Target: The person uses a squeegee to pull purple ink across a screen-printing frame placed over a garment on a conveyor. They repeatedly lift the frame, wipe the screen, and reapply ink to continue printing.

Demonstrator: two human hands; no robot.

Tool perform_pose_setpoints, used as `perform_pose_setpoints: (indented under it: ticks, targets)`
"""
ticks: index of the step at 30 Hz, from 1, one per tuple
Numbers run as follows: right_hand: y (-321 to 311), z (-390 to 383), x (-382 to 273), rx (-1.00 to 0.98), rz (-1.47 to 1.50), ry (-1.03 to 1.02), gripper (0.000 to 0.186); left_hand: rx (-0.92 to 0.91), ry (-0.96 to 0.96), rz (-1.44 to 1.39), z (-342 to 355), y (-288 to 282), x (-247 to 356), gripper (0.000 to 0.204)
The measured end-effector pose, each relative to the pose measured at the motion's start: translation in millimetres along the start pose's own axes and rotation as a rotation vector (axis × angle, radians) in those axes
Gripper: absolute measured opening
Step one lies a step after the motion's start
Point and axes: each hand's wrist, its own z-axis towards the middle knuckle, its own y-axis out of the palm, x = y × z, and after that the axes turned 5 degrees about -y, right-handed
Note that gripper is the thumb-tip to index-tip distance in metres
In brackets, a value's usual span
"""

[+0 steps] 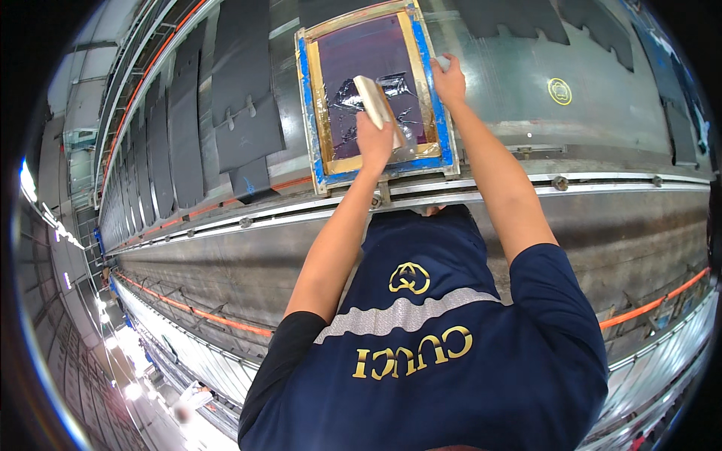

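Note:
A screen printing frame (307, 120) lies on the long table, edged with blue and tan tape. Dark, glossy ink (347, 98) is smeared across its purple mesh. My left hand (374, 140) is closed round the lower end of a squeegee (370, 99) with a pale wooden handle, which leans over the mesh inside the frame. At the frame's right edge, my right hand (450, 81) is closed, with a small pale grey lump at its fingers; what it is, I cannot make out.
Dark fabric pieces (247, 113) lie in a row along the table to the left; more dark pieces (511, 19) lie at the far right. A yellow emblem (559, 92) shows on the table's right part. A metal rail (286, 213) runs along the near edge.

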Motion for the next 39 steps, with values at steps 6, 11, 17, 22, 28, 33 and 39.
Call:
perform_pose_setpoints:
  ticks: [6, 11, 17, 22, 28, 33, 39]
  targets:
    - [-1.2, -0.4, -7.4, -0.032, 0.063, 0.027, 0.057, -0.147, 0.009, -0.147, -24.6, 31.7, -3.5, 0.037]
    - [3.0, 2.8, 7.0, -0.003, 0.085, -0.024, 0.058, -0.096, 0.010, 0.010, -2.9, -24.8, -50.9, 0.037]
    - [1.9, 0.9, -1.1, -0.012, 0.014, 0.001, 0.061, 0.078, 0.038, 0.237, 25.6, -101.9, -89.0, 0.037]
    - [2.4, -1.4, -3.6, -0.027, 0.031, -0.009, 0.064, -0.007, 0.142, 0.226, 13.9, -76.9, -67.2, 0.037]
    - [1.9, 6.4, 7.7, -0.030, 0.043, -0.002, 0.065, -0.265, 0.226, 0.391, 10.4, -71.3, -10.4, 0.042]
    - [1.5, 7.8, 2.2, -0.055, 0.045, 0.021, 0.068, -0.279, 0.706, 0.571, -12.2, -72.3, -53.1, 0.058]
    - [3.9, 10.3, 6.4, -0.004, 0.065, 0.002, 0.063, -0.476, 0.743, 0.496, -6.4, -122.0, -91.4, 0.061]
